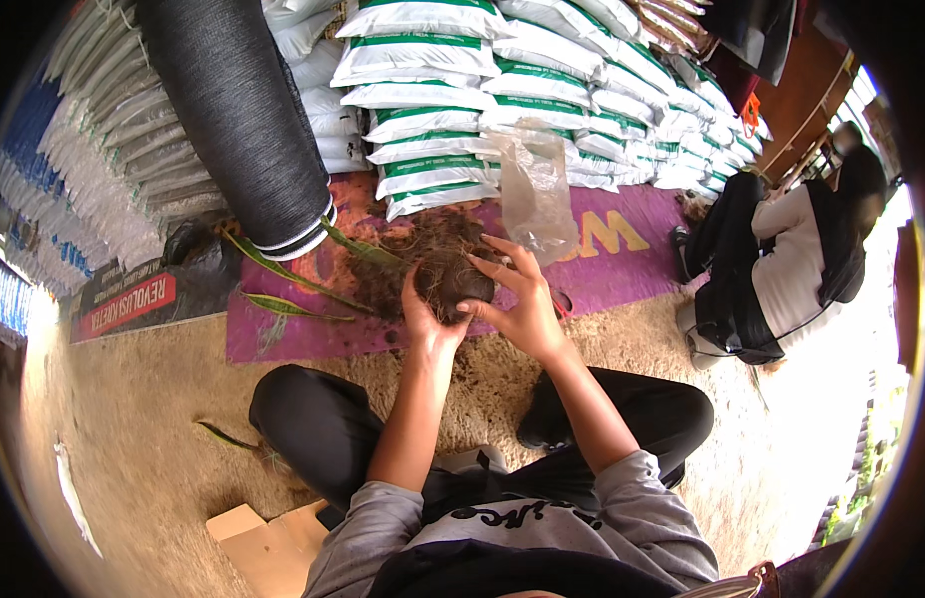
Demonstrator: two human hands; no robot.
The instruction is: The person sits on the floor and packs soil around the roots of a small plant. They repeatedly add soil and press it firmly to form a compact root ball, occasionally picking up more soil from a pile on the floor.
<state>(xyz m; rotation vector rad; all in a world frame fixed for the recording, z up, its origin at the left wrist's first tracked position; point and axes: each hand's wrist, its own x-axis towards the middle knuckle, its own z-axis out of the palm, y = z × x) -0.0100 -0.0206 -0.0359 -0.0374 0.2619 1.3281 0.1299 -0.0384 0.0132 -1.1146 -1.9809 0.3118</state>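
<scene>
A dark, round clump of soil and fibre (462, 288) is held between my two hands above a purple printed banner sheet. My left hand (431, 318) cups it from the left and below. My right hand (523, 295) has its thumb on the near side and fingers spread over the right and far side. Loose dark soil with brown fibre (387, 280) lies just behind and to the left. Around it are long green snake plant leaves: an upper leaf (366, 248), a middle leaf (287, 273) and a lower leaf (294, 306). Whether the upper leaf joins the clump is unclear.
Beyond the banner sheet (619, 276) rise stacked white-and-green sacks (432, 97). A clear plastic bag (537, 194) stands before them. A large black roll (234, 119) leans at left. Red-handled scissors (561, 305) lie right of my hands. Another person (791, 254) sits at right. Cardboard (272, 549) lies lower left.
</scene>
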